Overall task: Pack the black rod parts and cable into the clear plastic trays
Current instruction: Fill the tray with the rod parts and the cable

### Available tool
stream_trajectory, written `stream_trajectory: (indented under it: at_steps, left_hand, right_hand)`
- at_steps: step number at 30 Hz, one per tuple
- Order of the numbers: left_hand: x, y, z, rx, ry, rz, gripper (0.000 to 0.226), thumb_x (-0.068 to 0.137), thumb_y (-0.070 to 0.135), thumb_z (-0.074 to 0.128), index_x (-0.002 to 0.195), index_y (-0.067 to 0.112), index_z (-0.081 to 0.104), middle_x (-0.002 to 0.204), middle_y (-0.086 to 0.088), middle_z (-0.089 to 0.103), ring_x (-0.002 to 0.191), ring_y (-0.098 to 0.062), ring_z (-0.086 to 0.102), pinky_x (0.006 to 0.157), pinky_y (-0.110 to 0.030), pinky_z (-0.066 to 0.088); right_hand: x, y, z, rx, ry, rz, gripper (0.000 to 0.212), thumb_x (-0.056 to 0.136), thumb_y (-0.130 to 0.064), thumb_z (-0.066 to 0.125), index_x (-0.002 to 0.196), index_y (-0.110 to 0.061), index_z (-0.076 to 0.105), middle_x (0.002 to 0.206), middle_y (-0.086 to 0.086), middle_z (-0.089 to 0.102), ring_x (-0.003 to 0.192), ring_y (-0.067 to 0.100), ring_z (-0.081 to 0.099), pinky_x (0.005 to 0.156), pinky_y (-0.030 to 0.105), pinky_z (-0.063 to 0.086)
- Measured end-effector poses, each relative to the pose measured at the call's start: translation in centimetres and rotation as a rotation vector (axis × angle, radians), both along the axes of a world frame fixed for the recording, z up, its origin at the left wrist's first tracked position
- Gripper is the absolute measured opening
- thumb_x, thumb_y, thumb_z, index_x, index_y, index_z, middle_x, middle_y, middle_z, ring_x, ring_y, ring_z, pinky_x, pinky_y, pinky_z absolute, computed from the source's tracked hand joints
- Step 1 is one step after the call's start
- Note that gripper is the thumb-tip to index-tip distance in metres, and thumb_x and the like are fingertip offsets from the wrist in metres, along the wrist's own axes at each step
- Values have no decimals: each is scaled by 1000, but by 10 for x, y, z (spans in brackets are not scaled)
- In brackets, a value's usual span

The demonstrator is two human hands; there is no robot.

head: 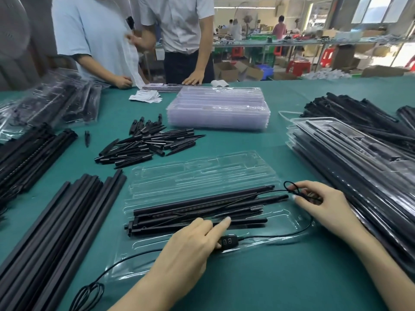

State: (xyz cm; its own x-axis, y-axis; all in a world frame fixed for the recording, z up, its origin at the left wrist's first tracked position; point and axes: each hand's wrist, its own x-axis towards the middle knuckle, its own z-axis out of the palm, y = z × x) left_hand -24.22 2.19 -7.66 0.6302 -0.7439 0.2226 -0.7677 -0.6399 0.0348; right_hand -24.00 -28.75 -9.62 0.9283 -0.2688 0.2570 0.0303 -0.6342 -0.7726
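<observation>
rods point(202, 207) already lie in the clear tray point(202, 176) at lower centre. my left hand point(193, 241) presses them flat-fingered; right hand point(318, 203) pinches the cable point(292, 232). next i'd tuck its loop in.

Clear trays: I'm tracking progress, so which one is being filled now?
The open clear tray under both hands, alone holding loose black rods and cable; the far stack of trays is empty.

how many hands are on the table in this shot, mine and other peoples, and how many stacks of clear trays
My hands: 2, the left hand on the rods and the right hand pinching the cable
Other people's hands resting on the table: 2, one and another
Stacks of empty clear trays: 1
Total: 5
</observation>
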Motion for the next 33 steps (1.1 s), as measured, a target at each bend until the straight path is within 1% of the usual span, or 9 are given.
stream_trajectory:
  at_steps: [7,12,15,17,20,23,26,30,33]
  left_hand:
    - [3,-6,12,126,-48,-18,57,31,9,86,81,31,75,57,15,52,53,-6,51,45,-15,37]
    - [8,-6,11,37,43,-43,32,64,24,84,91,37,71,69,17,54,67,-5,53,53,-14,35]
    - [18,0,17,-11,246,0,31,96,39,51,126,46,55,87,18,45,97,-4,47,69,-16,30]
    - [24,-2,18,-79,286,10,33,98,46,43,130,47,50,94,22,44,105,1,43,75,-14,29]
    - [23,-19,20,-134,208,4,37,98,47,41,134,43,45,118,25,45,113,3,35,88,-10,25]
    - [22,-48,13,-108,118,-37,53,99,47,34,150,36,20,153,19,23,140,-2,14,110,-20,10]
    - [30,-77,4,-33,175,13,62,101,51,19,152,29,-9,158,15,-15,143,-3,-23,115,-32,-19]
    - [47,-85,-12,81,261,105,76,94,65,18,150,27,-17,153,15,-26,140,-7,-30,112,-46,-25]
    - [52,-82,-23,95,295,116,80,91,70,23,151,32,-12,154,19,-24,141,-6,-28,112,-53,-23]
  right_hand:
    - [0,1,2,-7,-14,2,22,80,-11,74,90,-31,71,87,2,68,81,24,62,75,23,46]
    - [-6,5,10,-91,-59,47,23,83,-11,71,92,-32,71,84,-1,66,78,17,61,72,24,46]
    - [-15,5,16,-229,-36,160,39,88,-1,62,109,-32,69,90,-8,63,92,12,56,82,26,41]
    - [-18,6,21,-394,-98,163,49,86,6,62,118,-31,66,92,-7,62,92,17,51,86,39,36]
    - [-20,9,25,-646,-215,79,58,75,12,69,125,-18,63,84,4,58,75,24,54,69,48,45]
    - [-19,20,27,-698,-255,-54,59,73,7,70,128,-15,61,70,5,49,51,25,49,52,41,49]
    - [-17,31,30,-747,-221,-89,59,75,-3,63,132,-20,58,60,1,46,44,25,47,44,35,48]
    - [-12,24,39,-685,-90,14,26,79,-8,66,99,-24,72,70,-9,64,59,12,59,58,28,48]
    - [-16,9,45,-414,54,246,35,89,0,53,105,-26,70,75,-17,63,68,-4,57,71,16,44]
